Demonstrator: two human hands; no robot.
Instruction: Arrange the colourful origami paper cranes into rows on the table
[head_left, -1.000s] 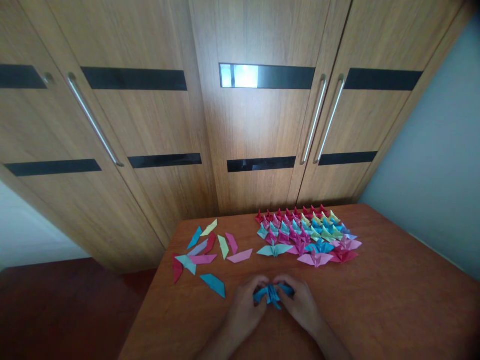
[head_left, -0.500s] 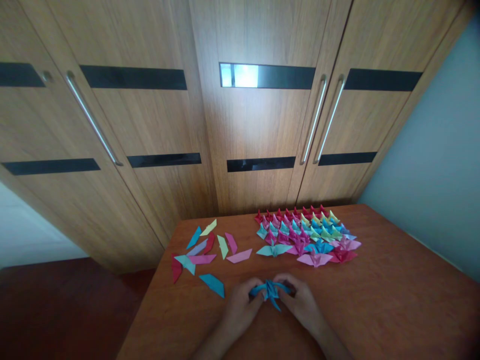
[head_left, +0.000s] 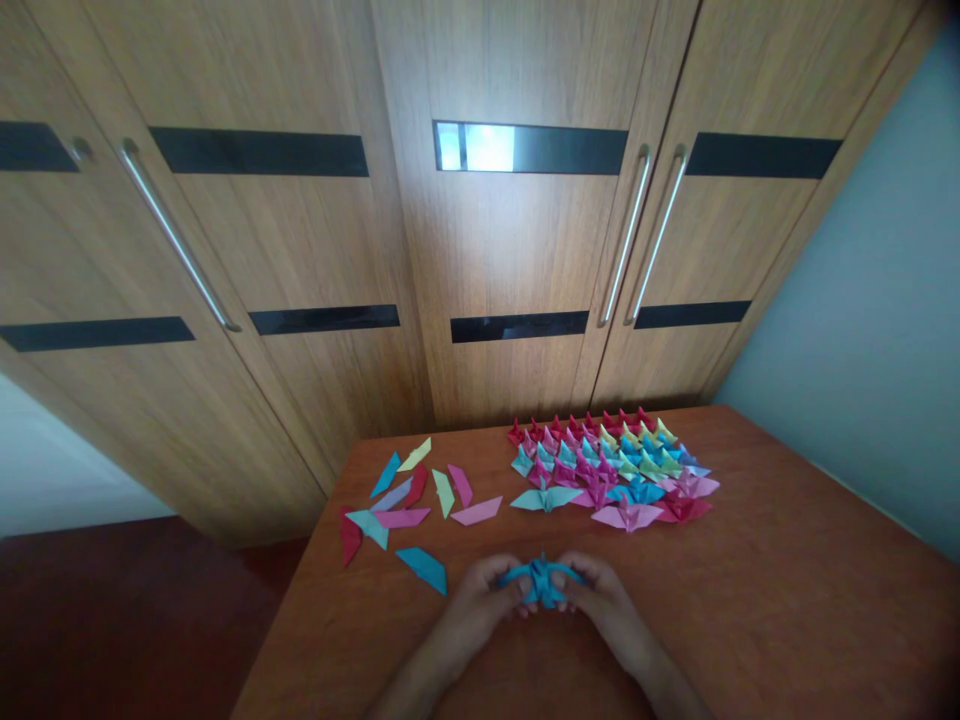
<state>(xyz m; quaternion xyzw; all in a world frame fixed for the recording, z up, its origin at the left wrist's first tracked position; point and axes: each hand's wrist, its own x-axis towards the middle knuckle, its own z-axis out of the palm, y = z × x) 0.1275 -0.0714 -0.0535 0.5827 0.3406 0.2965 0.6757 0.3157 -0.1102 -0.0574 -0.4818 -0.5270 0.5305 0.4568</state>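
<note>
A blue origami crane (head_left: 541,582) is held between my two hands, just above the near middle of the table. My left hand (head_left: 491,595) pinches its left wing, thumb toward the centre. On the other side, my right hand (head_left: 596,590) grips the right wing in the same way. Fingers of both hands partly hide the wings. Close to my left hand lies a flat folded blue paper piece (head_left: 424,569). Beyond my hands sit a pale green crane (head_left: 545,498) and a pink crane (head_left: 628,516) with spread wings.
Rows of small folded cranes (head_left: 600,455) in many colours fill the table's back right. Several flat folded paper pieces (head_left: 401,518) are scattered at the back left. A wooden wardrobe (head_left: 517,260) stands behind the brown table (head_left: 780,590).
The blue crane has turned in my hands: the pointed strip that hung toward me no longer shows, and a thin tip now points away. Both thumbs have moved closer to its middle.
</note>
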